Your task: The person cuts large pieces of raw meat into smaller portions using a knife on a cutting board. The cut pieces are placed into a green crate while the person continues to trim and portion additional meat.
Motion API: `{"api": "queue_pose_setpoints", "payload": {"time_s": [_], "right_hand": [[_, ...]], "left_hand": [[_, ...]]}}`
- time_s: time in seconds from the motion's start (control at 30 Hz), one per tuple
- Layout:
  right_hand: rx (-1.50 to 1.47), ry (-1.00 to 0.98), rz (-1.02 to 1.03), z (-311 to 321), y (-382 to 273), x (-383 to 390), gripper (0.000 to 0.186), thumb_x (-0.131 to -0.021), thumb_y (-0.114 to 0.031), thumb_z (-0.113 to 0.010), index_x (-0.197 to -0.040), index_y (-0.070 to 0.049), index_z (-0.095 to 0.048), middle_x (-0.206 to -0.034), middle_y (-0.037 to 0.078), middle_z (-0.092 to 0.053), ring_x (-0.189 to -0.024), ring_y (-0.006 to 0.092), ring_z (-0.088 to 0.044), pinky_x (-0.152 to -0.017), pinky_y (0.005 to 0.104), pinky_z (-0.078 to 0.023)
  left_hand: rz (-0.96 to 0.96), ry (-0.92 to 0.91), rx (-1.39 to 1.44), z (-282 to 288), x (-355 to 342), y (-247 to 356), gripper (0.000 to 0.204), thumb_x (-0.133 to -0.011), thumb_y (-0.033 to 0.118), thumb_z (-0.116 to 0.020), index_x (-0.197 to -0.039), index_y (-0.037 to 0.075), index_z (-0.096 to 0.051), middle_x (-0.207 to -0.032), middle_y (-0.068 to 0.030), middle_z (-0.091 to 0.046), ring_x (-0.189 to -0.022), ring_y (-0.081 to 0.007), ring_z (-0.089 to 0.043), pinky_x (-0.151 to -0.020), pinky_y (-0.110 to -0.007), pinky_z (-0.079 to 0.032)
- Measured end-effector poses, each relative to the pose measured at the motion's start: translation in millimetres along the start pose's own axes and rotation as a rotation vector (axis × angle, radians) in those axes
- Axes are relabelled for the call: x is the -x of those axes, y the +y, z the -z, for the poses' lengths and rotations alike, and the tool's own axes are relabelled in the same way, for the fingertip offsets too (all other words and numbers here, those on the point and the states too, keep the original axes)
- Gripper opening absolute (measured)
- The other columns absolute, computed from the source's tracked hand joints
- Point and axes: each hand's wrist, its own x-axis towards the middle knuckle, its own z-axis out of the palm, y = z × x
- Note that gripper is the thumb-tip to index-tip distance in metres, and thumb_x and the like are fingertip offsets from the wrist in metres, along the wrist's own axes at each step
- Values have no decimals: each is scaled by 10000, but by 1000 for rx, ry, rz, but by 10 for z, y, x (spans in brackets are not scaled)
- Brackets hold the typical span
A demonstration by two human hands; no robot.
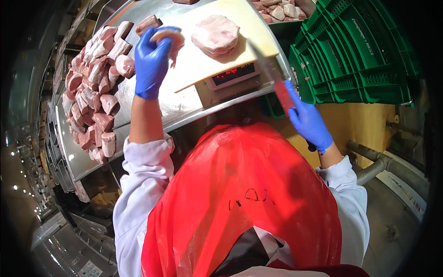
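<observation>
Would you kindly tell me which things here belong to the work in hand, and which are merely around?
Likely in use:
knife, in right hand
meat piece, in left hand
round meat slab
cutting board
meat pile

Seemingly idle:
green crate
grey pipe

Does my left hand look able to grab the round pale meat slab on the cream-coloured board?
Probably: the way to the round pale meat slab across the cream-coloured board looks free, though the blue-gloved left hand holds another pale meat piece.
</observation>
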Motion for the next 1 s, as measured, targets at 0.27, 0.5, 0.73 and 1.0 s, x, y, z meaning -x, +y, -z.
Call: {"api": "queue_pose_setpoints", "payload": {"time_s": [0.27,0.5,0.73,1.0], "right_hand": [[-558,376,-313,-30,382,384,780,-937,-30,-496,-1620,-202,-161,-714,63,-619,-525,101,-534,-507,274,-484],[-645,436,-418,-257,481,804,741,-965,-48,-498,-1618,-167,-167,-767,63,-615,-582,93,-538,-521,268,-493],[-645,398,-408,-317,512,685,743,-964,-40,-501,-1617,-167,-169,-762,59,-614,-580,92,-537,-513,267,-490],[-613,381,-219,-297,364,0,761,-950,-22,-516,-1616,-145,-168,-753,47,-623,-552,79,-536,-505,258,-486]], "left_hand": [[229,-433,118,-1804,-796,-189,86,-940,104,-624,-890,36,-607,-731,-18,-604,-639,-109,-577,-592,-245,-473],[-566,-1397,-1136,-1053,-1457,-569,1151,-517,217,-925,-1515,116,-360,-1450,-170,-484,-1316,-346,-503,-1085,-454,-439],[-355,-1215,-1236,-772,-1175,-876,1252,-471,403,-949,-1519,101,-334,-1481,-211,-425,-1345,-397,-452,-1090,-468,-409],[381,-516,-1149,-119,-718,-1076,1112,-793,838,-530,-1298,-153,-512,-1243,-360,-604,-1167,-431,-619,-988,-428,-486]]}}
